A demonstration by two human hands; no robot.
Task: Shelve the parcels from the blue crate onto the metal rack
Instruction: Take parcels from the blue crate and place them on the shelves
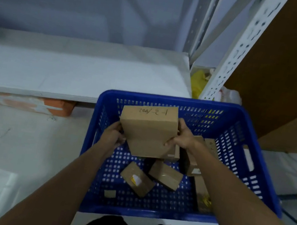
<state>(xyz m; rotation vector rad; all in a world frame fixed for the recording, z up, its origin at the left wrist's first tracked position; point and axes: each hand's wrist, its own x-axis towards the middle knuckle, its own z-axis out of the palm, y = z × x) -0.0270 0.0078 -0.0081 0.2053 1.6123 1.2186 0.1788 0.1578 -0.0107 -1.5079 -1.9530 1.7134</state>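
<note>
your fingers are mostly hidden behind the large cardboard parcel you are holding, so only the backs of your hands and your thumbs show. the handwriting on the parcel's top face is upside down to you and too blurred to read. the parcels along the crate's right side sit partly under your right forearm, and how many are stacked there cannot be told. the top of the metal rack is cut off by the frame, and something grey at the far left of the shelf is only a sliver.

the blue crate sits on a pale, scuffed floor just in front of your knees, its far rim close to the rack's perforated white upright. the rack's lower shelf is a bare white board to the left of the crate, with an orange patch showing beneath its front edge. a yellow bag and a white bag lie behind the upright, and a brown board stands to the right.

your left hand grips the parcel's left edge and your right hand clamps its right edge, both closed on it. the parcel is plain brown cardboard, tilted, raised above the crate's perforated floor but still within its walls. below it lie smaller brown parcels: one with a white and yellow label, another just beside it, and a small flat piece near the front wall.
</note>
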